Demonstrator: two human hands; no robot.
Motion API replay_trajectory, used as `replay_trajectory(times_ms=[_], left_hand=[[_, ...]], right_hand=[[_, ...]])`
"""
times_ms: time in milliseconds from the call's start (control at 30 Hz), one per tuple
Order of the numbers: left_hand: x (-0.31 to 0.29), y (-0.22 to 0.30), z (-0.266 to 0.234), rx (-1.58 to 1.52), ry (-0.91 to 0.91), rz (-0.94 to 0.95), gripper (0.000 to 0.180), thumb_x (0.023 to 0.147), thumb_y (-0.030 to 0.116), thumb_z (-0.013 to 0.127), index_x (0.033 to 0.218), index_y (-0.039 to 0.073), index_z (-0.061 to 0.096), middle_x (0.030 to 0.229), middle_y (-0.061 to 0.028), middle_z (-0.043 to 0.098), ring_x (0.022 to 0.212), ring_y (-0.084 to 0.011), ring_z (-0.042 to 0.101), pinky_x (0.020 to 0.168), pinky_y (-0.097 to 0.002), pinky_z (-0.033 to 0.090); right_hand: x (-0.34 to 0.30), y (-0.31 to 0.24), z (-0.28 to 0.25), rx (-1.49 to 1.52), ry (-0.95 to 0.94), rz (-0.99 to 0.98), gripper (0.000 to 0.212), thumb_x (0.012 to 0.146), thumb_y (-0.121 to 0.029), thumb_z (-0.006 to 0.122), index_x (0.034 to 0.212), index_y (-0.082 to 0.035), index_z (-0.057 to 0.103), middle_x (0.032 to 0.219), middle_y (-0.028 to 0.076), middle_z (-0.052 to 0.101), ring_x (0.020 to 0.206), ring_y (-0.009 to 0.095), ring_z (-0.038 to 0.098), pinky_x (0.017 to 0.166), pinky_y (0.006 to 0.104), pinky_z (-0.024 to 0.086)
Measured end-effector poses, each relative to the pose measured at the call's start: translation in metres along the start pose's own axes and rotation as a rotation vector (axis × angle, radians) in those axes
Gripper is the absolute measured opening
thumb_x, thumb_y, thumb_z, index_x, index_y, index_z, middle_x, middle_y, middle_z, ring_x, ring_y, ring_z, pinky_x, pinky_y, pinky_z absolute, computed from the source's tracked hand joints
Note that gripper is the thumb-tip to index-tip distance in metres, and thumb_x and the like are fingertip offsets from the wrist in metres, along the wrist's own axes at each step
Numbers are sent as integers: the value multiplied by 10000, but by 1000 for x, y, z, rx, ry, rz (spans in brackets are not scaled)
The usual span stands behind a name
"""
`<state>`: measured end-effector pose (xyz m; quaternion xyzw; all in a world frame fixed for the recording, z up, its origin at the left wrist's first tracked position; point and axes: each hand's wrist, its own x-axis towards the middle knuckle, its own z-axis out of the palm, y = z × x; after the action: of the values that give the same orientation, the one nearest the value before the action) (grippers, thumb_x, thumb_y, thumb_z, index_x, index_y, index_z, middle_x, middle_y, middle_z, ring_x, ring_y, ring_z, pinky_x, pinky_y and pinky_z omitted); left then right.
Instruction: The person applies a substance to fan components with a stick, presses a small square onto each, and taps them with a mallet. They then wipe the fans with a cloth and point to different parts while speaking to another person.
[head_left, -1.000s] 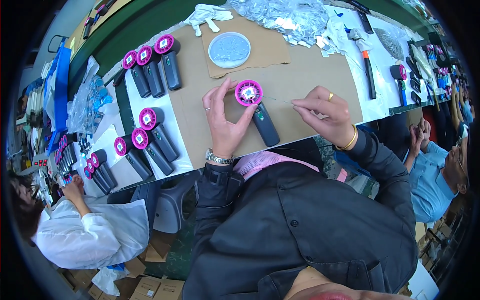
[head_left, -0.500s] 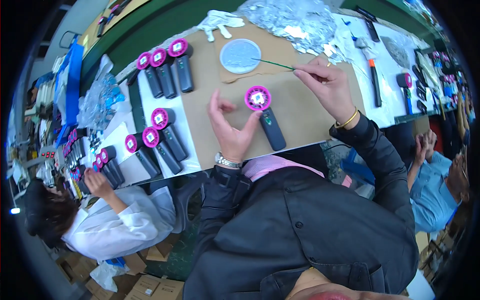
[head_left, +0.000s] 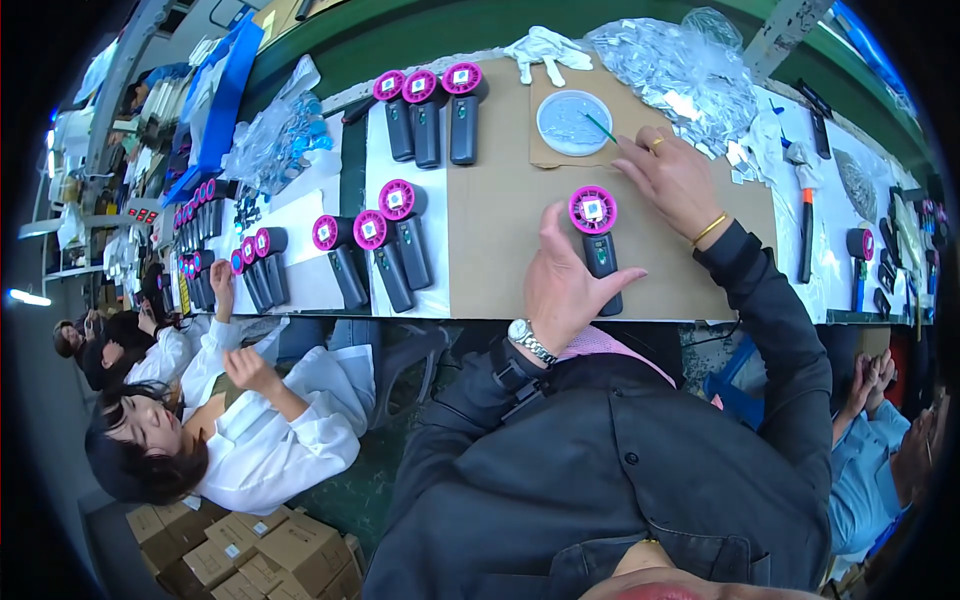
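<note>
A handheld fan with a magenta ring (head_left: 577, 225) and dark grey handle (head_left: 600, 250) lies on the cardboard sheet in front of me, a small white square at its centre. My left hand (head_left: 565, 292) is beside the handle, thumb and fingers spread, the thumb reaching across its lower part; whether it touches is unclear. Pinched in my right hand (head_left: 680, 185) is a thin green stick (head_left: 602, 127). Its tip is over or in a round white dish (head_left: 541, 138) of pale, glossy paste, beyond the fan.
Several similar fans (head_left: 463, 130) lie to the left. Behind the dish are a white glove (head_left: 548, 50) and a heap of plastic with small white pieces (head_left: 680, 75). A hammer-like tool with an orange-and-black handle (head_left: 807, 230) lies right. Co-workers sit on both sides.
The view has swung left, shifting the table rightward in the picture. My left hand has moved from beside the fan's ring down to its handle. My right hand is nearer the dish.
</note>
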<state>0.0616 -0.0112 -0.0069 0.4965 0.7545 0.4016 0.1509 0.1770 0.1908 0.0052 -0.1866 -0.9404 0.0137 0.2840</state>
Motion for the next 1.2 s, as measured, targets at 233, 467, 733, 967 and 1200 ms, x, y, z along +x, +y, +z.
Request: replay_trajectory(times_ms=[233, 467, 733, 967, 1200], left_hand=[[2, 12, -4, -24, -165, -190, 1235, 817, 293, 882, 1627, -10, 1, 923, -248, 705, 784, -443, 706, 690, -505, 557], [-3, -6, -19, -165, -107, -128, 1149, 884, 174, 798, 1630, -10, -56, 952, -208, 710, 802, -334, 720, 720, -427, 561], [-17, -45, -103, -250, 285, -15, 1060, 920, 42, 745, 1636, 2, -35, 1172, -164, 728, 976, -196, 695, 851, -341, 541], [-21, -66, -193, 82, 468, -293, 1016, 904, 51, 769, 1636, -1, 65, 1302, -178, 657, 1220, -243, 615, 1015, -365, 492], [-34, -113, -208, 412, 544, -66, 1005, 893, 86, 800, 1613, -34, 110, 1479, -246, 484, 1309, -306, 560, 1019, -357, 497]], right_hand=[[20, -28, -32, 465, 196, 421, 157, 991, -94, 718, 1114, -19, 781, 817, 60, 622, 695, 157, 564, 645, 295, 440], [11, -60, -38, 683, 309, 441, 135, 1032, -93, 687, 1043, 19, 761, 787, 21, 603, 718, 87, 513, 637, 251, 385], [-5, -76, -25, 852, 329, 447, 189, 1070, -118, 652, 946, 16, 701, 802, -3, 592, 711, 67, 490, 627, 233, 368], [26, -99, -16, 1088, 445, 612, 237, 1087, -145, 632, 893, -11, 654, 782, -13, 568, 660, 53, 467, 587, 214, 351], [49, -76, 9, 1241, 504, 519, 346, 1114, -192, 584, 803, -41, 589, 705, -31, 499, 599, 53, 425, 543, 223, 312]])
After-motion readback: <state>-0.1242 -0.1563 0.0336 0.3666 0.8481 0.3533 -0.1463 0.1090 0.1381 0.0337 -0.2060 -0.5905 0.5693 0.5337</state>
